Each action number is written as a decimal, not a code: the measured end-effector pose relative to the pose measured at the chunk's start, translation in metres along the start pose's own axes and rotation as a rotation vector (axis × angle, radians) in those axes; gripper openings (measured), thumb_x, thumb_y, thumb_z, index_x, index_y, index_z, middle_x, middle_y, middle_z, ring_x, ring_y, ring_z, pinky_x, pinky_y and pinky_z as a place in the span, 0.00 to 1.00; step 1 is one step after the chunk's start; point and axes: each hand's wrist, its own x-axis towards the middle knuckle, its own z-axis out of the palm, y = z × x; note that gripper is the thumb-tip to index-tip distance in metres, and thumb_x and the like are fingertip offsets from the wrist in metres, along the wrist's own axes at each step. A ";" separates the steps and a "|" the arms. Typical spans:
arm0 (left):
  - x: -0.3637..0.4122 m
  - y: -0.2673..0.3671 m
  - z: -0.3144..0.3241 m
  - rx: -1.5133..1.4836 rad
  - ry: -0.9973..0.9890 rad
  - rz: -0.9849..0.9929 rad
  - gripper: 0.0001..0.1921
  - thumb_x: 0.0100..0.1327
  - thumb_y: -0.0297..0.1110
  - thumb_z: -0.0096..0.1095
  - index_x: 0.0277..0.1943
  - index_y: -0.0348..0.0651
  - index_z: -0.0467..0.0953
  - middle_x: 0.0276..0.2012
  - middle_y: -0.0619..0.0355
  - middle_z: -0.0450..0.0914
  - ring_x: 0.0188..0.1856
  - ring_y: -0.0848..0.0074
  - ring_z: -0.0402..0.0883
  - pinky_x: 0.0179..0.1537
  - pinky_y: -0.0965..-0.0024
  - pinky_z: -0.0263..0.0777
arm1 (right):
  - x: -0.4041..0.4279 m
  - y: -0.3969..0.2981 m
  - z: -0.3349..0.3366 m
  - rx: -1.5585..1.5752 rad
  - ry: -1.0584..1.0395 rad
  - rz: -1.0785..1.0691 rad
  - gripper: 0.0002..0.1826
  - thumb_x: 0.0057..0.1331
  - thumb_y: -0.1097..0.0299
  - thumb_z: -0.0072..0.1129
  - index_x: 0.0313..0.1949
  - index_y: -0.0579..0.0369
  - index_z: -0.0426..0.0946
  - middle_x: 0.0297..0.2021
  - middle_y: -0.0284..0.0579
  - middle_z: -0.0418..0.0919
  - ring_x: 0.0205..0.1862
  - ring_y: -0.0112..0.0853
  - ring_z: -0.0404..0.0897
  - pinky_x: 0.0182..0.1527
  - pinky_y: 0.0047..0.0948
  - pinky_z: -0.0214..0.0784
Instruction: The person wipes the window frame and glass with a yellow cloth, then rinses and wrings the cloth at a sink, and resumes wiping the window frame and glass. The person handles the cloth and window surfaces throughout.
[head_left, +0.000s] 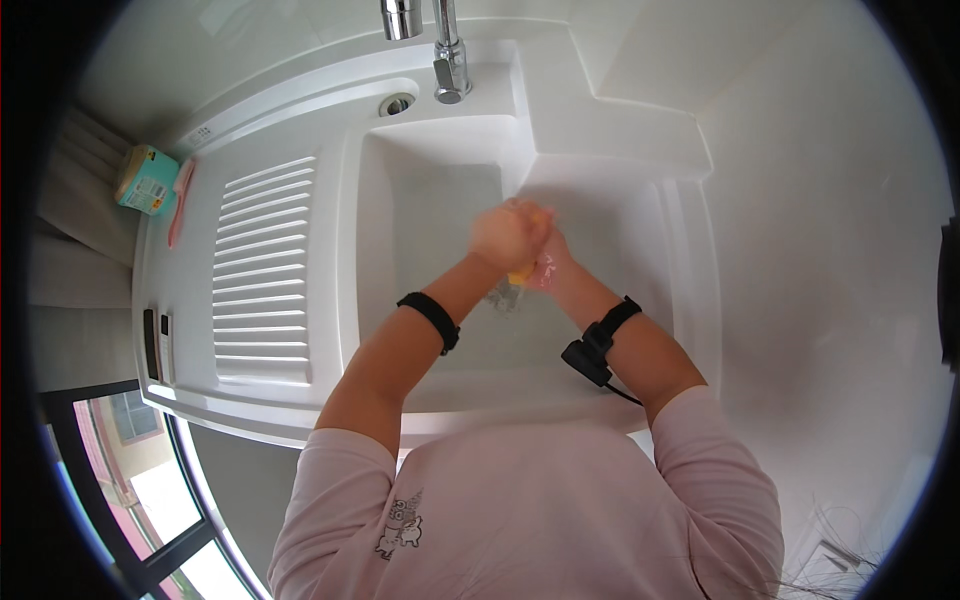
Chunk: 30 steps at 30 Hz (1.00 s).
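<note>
My left hand (501, 234) and my right hand (555, 259) are pressed together over a white sink basin (375, 262). Between them they squeeze a yellow item (519, 275), perhaps a sponge or cloth; most of it is hidden by the fingers. The left hand is blurred and lies partly over the right, whose wrist side looks wet and shiny. Just below the hands, a disturbed patch of water (504, 296) shows in the basin. Each forearm wears a black strap, and the right one carries a small black device (589, 358) with a cable.
A chrome faucet (450, 71) stands behind the basin, near a round drain hole (396, 104). Left lies a ribbed washboard (262, 274). Farther left are a turquoise tub (148, 181), a pink brush (181, 202) and two narrow dark-and-white items (158, 347). A wall (802, 262) borders the right.
</note>
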 end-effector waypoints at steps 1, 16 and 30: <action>0.004 -0.011 -0.001 0.072 -0.021 -0.067 0.17 0.63 0.45 0.42 0.30 0.45 0.74 0.28 0.49 0.76 0.36 0.57 0.76 0.38 0.60 0.68 | -0.001 0.004 0.010 -0.038 0.073 0.035 0.21 0.62 0.49 0.45 0.46 0.51 0.68 0.39 0.39 0.74 0.41 0.34 0.75 0.42 0.34 0.69; -0.032 -0.139 0.078 0.447 -0.368 0.283 0.28 0.57 0.43 0.53 0.60 0.44 0.60 0.54 0.46 0.68 0.52 0.63 0.70 0.51 0.64 0.64 | -0.021 -0.002 -0.002 -2.272 0.039 -0.310 0.24 0.52 0.62 0.57 0.49 0.53 0.70 0.52 0.51 0.67 0.52 0.44 0.67 0.51 0.37 0.61; -0.029 0.026 0.002 -0.344 -0.044 0.237 0.09 0.56 0.40 0.57 0.33 0.44 0.74 0.29 0.54 0.76 0.29 0.66 0.76 0.32 0.68 0.70 | -0.003 -0.015 -0.007 -0.111 0.094 0.080 0.19 0.61 0.47 0.44 0.33 0.50 0.70 0.28 0.38 0.73 0.32 0.27 0.73 0.36 0.28 0.67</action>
